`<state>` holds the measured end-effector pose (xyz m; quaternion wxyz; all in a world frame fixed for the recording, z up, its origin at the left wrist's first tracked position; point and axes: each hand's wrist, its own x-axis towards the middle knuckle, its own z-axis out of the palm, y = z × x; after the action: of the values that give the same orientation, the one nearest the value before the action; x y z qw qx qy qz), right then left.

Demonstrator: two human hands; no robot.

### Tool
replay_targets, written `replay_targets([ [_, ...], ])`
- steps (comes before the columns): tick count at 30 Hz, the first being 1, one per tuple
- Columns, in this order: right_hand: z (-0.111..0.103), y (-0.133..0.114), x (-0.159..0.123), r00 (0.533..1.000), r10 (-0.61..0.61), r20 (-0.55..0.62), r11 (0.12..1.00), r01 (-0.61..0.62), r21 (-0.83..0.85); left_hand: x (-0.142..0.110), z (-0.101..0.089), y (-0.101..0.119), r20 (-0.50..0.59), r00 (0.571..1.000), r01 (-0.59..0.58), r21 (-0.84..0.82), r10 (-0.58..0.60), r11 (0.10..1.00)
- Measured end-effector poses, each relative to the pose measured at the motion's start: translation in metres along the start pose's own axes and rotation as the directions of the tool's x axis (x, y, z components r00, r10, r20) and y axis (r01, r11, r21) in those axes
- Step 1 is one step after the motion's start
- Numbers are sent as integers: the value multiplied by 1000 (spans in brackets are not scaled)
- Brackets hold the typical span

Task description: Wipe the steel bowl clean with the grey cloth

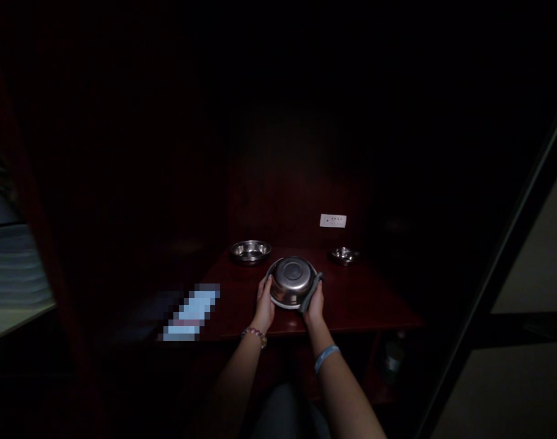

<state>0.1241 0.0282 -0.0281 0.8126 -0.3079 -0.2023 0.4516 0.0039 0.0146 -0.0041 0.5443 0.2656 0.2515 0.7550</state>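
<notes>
Between my two hands is a shiny steel bowl, turned upside down with its round base facing up. My left hand grips its rim on the left side, the thumb along the wall. On the right side my right hand holds the rim, with a dark grey cloth between that hand and the metal. The fingers under the bowl are hidden. Whether the bowl touches the dark red table I cannot tell.
A wide steel bowl stands at the back left, a smaller steel dish at the back right. Behind them a white socket plate is on the wall. A blurred-out bright patch lies left. A bottle stands below, right.
</notes>
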Motion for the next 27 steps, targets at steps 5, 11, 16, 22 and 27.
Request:
replay_targets([
  [5,2,-5,-3,999,41,-5,999,-41,8,-1,1,3,6,1000,28,8,-28,1000],
  [11,9,-18,-14,997,54,-56,998,-53,18,-3,3,6,27,1000,-15,5,15,1000],
  [16,12,-24,-20,997,25,-78,999,-27,-26,-5,3,7,0,1000,8,-7,-8,1000],
  [22,11,-24,-20,998,25,-59,997,-29,-74,-2,1,4,14,1000,-2,-11,2,1000],
  [27,13,-25,-22,997,46,-65,998,-48,-30,0,0,2,-34,999,14,-14,-14,1000],
])
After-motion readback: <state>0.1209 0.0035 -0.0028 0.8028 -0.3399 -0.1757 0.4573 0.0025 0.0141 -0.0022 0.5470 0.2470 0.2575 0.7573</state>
